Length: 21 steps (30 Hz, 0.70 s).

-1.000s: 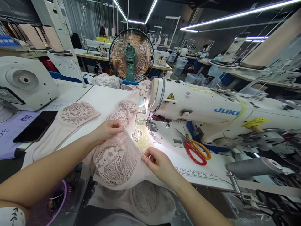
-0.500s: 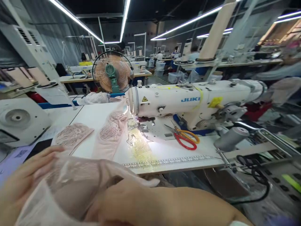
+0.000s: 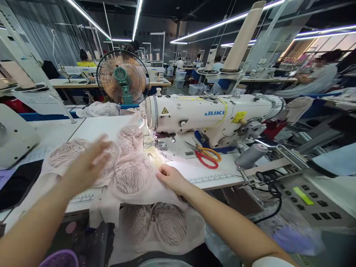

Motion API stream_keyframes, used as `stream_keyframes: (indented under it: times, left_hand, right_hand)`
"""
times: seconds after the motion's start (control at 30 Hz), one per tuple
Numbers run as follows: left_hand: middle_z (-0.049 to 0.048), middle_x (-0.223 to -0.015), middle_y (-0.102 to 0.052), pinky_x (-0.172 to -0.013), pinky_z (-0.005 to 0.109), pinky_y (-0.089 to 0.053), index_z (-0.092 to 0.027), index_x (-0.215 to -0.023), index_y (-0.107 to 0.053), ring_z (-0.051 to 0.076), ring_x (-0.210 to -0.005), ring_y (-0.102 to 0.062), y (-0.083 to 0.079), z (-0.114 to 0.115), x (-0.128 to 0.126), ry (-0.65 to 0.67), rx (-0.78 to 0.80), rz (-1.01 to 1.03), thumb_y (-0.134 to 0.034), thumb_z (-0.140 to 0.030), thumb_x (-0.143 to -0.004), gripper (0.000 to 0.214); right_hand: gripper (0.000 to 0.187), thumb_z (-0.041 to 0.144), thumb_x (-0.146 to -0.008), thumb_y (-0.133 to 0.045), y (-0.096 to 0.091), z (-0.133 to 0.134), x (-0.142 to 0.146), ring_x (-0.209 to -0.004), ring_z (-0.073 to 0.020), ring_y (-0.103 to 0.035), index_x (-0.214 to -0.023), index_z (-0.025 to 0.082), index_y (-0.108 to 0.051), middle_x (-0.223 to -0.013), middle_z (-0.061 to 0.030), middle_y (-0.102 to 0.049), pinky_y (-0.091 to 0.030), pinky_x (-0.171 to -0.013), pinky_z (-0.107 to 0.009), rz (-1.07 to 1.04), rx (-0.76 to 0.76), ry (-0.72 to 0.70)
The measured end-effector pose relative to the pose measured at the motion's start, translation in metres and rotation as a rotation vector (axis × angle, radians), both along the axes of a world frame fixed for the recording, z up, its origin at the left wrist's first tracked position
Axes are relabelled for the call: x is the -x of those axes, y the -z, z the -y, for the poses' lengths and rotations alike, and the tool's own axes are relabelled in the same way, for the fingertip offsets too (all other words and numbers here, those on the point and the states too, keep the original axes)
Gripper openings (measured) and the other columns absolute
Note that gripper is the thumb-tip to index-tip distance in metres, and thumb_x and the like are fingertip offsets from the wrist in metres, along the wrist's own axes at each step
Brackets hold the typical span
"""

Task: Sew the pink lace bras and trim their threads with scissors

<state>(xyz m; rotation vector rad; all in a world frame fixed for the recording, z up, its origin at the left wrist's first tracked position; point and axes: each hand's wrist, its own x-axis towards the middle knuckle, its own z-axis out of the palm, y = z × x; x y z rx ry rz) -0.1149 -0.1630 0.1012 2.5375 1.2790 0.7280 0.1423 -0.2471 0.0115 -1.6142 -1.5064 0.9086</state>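
Note:
A pale pink lace bra (image 3: 133, 176) lies spread on the white sewing table, its near edge hanging over the front. My right hand (image 3: 171, 178) pinches the right edge of this bra between thumb and fingers. Above the left cups hovers my left hand (image 3: 90, 161), blurred by motion, with fingers stretched out and apart. Whether it touches the fabric I cannot tell. A second lace bra (image 3: 169, 226) hangs below the table edge, near my lap. The white sewing machine (image 3: 183, 111) has its lit needle area just beyond the bra.
Scissors (image 3: 207, 154) with red and orange handles lie on the machine bed. A grey thread cone (image 3: 251, 155) stands at the right. A printed ruler (image 3: 214, 178) runs along the table front. A fan (image 3: 124, 78) stands behind. A dark phone-like slab (image 3: 20, 185) lies left. People sit farther back.
The light fabric held up close to me is gone from that spot; a bra now lies spread on the table. My hands have moved apart and forward, and the view has shifted.

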Motion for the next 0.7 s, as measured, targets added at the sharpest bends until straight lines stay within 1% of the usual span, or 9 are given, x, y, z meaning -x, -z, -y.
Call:
stream_keyframes:
  times: [0.03, 0.1, 0.13, 0.2, 0.27, 0.33, 0.4, 0.53, 0.7]
  left_hand:
    - [0.0062, -0.136, -0.053, -0.101, 0.042, -0.044, -0.028, -0.135, -0.043, 0.026, -0.123, -0.050, 0.013, 0.008, -0.019, 0.183, 0.007, -0.105, -0.036, -0.047, -0.092, 0.048]
    - [0.0077, -0.143, -0.044, -0.107, 0.044, -0.037, -0.024, -0.136, -0.044, 0.026, -0.130, -0.042, 0.037, 0.022, -0.049, 0.488, 0.007, -0.346, -0.037, -0.039, -0.092, 0.047]
    - [0.0106, -0.144, -0.042, -0.109, 0.049, -0.031, -0.021, -0.136, -0.044, 0.030, -0.133, -0.038, 0.048, 0.026, -0.060, 0.547, -0.012, -0.438, -0.042, -0.040, -0.090, 0.050]
    - [0.0146, -0.146, -0.038, -0.108, 0.058, -0.026, -0.020, -0.135, -0.046, 0.036, -0.134, -0.033, 0.068, 0.028, -0.071, 0.548, -0.060, -0.536, -0.048, -0.044, -0.087, 0.054]
    - [0.0137, -0.147, -0.035, -0.106, 0.059, -0.027, -0.023, -0.137, -0.044, 0.038, -0.134, -0.033, 0.086, 0.023, -0.072, 0.514, -0.098, -0.534, -0.045, -0.050, -0.087, 0.056]
    - [0.0114, -0.147, -0.035, -0.105, 0.058, -0.029, -0.026, -0.138, -0.043, 0.038, -0.133, -0.035, 0.099, 0.017, -0.068, 0.482, -0.135, -0.503, -0.042, -0.055, -0.087, 0.058]
    - [0.0092, -0.147, -0.034, -0.104, 0.058, -0.030, -0.027, -0.139, -0.041, 0.038, -0.132, -0.036, 0.108, 0.012, -0.065, 0.466, -0.174, -0.479, -0.040, -0.057, -0.087, 0.059]
    - [0.0058, -0.146, -0.037, -0.103, 0.056, -0.032, -0.030, -0.138, -0.042, 0.038, -0.130, -0.040, 0.114, 0.009, -0.064, 0.465, -0.223, -0.421, -0.042, -0.058, -0.086, 0.059]
    - [0.0032, -0.145, -0.039, -0.106, 0.052, -0.032, -0.032, -0.137, -0.042, 0.035, -0.129, -0.043, 0.118, 0.010, -0.061, 0.456, -0.244, -0.367, -0.045, -0.058, -0.085, 0.058]
  right_hand:
    - [0.006, 0.024, -0.076, -0.054, 0.003, 0.002, -0.004, -0.061, -0.0134, -0.047, -0.075, 0.019, -0.052, -0.063, 0.0036, -0.049, -0.034, -0.056, -0.023, 0.030, 0.014, -0.010]
    - [0.028, 0.021, -0.074, -0.058, 0.005, 0.011, -0.010, -0.066, -0.0158, -0.052, -0.102, 0.017, -0.056, -0.070, 0.0016, -0.057, -0.036, -0.060, -0.025, 0.084, 0.032, -0.029]
    - [0.042, 0.019, -0.073, -0.060, 0.004, 0.018, -0.013, -0.070, -0.0167, -0.055, -0.114, 0.017, -0.052, -0.074, 0.0004, -0.060, -0.038, -0.063, -0.025, 0.113, 0.040, -0.041]
    - [0.059, 0.016, -0.072, -0.062, 0.000, 0.036, -0.025, -0.075, -0.0174, -0.057, -0.129, 0.017, -0.045, -0.081, -0.0017, -0.064, -0.040, -0.067, -0.026, 0.188, 0.064, -0.083]
    - [0.059, 0.016, -0.074, -0.062, -0.005, 0.054, -0.045, -0.076, -0.0163, -0.059, -0.131, 0.019, -0.046, -0.086, -0.0022, -0.066, -0.042, -0.067, -0.025, 0.263, 0.113, -0.160]
    - [0.043, 0.019, -0.077, -0.062, -0.012, 0.070, -0.071, -0.071, -0.0138, -0.061, -0.120, 0.022, -0.057, -0.083, 0.0005, -0.068, -0.043, -0.063, -0.022, 0.377, 0.175, -0.186]
    - [0.022, 0.022, -0.083, -0.057, -0.019, 0.077, -0.100, -0.069, -0.0130, -0.062, -0.104, 0.022, -0.064, -0.079, 0.0012, -0.069, -0.045, -0.062, -0.021, 0.524, 0.210, -0.081]
    - [0.025, 0.019, -0.091, -0.041, -0.026, 0.057, -0.148, -0.095, -0.0221, -0.062, -0.105, 0.014, -0.062, -0.105, -0.0117, -0.067, -0.044, -0.080, -0.031, 0.779, 0.182, 0.224]
    - [0.026, 0.020, -0.083, -0.055, -0.024, 0.020, -0.170, -0.103, -0.0305, -0.059, -0.107, 0.008, -0.059, -0.108, -0.0207, -0.065, -0.041, -0.085, -0.035, 0.953, 0.187, 0.255]
